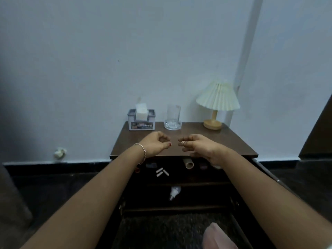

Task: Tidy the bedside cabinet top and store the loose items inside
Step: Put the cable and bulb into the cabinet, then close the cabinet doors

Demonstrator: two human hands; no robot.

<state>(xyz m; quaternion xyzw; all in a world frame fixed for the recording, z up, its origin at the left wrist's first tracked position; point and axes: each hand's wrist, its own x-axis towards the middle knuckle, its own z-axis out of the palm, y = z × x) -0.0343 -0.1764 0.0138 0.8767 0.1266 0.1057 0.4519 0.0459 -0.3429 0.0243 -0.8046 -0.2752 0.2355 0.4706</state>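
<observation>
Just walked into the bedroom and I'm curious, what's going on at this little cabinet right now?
A person holds their left hand and right hand just over the brown cabinet top, fingers loosely curled, with nothing visible in either. A tissue box, a glass and a small lamp stand along the back. Below, the open upper drawer holds small items, including white sticks and a cardboard tube.
</observation>
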